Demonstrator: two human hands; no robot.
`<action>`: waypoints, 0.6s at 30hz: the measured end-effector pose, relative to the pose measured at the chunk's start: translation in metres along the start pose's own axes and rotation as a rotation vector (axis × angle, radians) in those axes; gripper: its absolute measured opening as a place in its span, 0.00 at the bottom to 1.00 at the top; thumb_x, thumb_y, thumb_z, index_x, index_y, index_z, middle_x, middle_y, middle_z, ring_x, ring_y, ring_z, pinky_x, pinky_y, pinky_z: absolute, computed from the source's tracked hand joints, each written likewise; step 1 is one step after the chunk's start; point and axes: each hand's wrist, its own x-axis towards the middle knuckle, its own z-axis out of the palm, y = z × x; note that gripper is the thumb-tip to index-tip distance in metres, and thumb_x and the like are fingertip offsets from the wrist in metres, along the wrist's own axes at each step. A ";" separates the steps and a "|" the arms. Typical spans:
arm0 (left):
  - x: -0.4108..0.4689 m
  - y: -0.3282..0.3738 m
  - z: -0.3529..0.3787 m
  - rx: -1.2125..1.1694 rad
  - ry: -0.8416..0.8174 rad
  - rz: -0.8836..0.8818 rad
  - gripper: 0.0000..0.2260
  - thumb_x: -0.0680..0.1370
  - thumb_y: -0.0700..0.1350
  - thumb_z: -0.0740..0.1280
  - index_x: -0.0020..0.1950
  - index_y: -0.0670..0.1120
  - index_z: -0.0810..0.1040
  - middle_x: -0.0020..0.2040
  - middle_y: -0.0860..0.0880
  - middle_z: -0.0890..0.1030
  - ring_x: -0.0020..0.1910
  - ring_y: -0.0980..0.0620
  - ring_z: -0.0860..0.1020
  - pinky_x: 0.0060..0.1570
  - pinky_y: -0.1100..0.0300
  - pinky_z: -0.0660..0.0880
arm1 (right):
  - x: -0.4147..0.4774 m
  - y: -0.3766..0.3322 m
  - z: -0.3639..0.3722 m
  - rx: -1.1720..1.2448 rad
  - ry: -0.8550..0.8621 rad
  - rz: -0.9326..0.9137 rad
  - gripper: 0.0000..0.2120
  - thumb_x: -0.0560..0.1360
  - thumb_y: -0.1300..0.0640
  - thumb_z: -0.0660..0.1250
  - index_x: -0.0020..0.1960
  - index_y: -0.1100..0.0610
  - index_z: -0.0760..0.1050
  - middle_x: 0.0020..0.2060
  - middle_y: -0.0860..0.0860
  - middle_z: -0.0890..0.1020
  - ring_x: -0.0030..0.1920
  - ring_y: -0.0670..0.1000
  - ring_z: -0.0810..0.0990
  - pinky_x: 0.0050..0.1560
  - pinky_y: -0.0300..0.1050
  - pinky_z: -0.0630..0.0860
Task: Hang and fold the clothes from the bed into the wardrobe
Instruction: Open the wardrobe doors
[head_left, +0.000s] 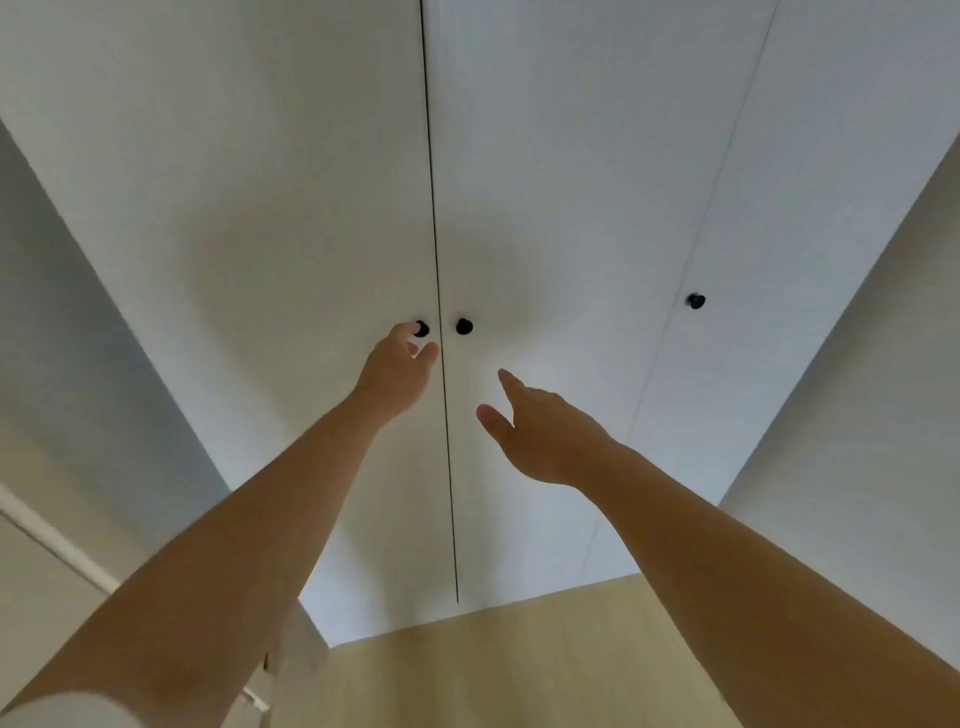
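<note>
A tall white wardrobe (311, 208) fills the view, its doors closed. Two small black knobs flank the middle seam: the left knob (421, 329) and the right knob (464, 326). My left hand (400, 371) is stretched up to the left knob, finger and thumb spread at it; I cannot tell whether they grip it. My right hand (535, 428) hangs lower, below and right of the right knob, with index finger and thumb extended, holding nothing and apart from the knob. No clothes or bed are in view.
A third black knob (695, 301) sits on another closed door to the right. White walls stand on both sides of the wardrobe. Light wooden floor (519, 670) lies below. A white baseboard (57, 540) runs along the lower left.
</note>
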 end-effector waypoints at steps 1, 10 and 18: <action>0.006 0.000 0.002 -0.006 0.006 -0.013 0.22 0.82 0.52 0.61 0.75 0.48 0.65 0.67 0.45 0.75 0.64 0.47 0.74 0.59 0.57 0.70 | 0.003 0.002 -0.001 0.003 -0.012 0.004 0.32 0.82 0.37 0.47 0.80 0.51 0.46 0.73 0.53 0.69 0.71 0.56 0.70 0.66 0.56 0.70; 0.042 -0.007 0.023 -0.011 0.050 -0.109 0.23 0.80 0.50 0.65 0.74 0.46 0.67 0.67 0.44 0.75 0.62 0.45 0.75 0.54 0.56 0.71 | 0.017 0.017 -0.015 -0.033 -0.001 -0.083 0.32 0.82 0.36 0.45 0.81 0.50 0.46 0.75 0.53 0.65 0.74 0.55 0.66 0.68 0.56 0.67; 0.040 -0.016 0.025 -0.058 0.072 -0.098 0.21 0.76 0.38 0.67 0.68 0.47 0.71 0.64 0.47 0.75 0.52 0.43 0.79 0.53 0.50 0.78 | 0.016 0.042 -0.005 0.026 -0.058 -0.047 0.32 0.82 0.37 0.46 0.81 0.50 0.46 0.75 0.53 0.65 0.74 0.55 0.65 0.70 0.55 0.66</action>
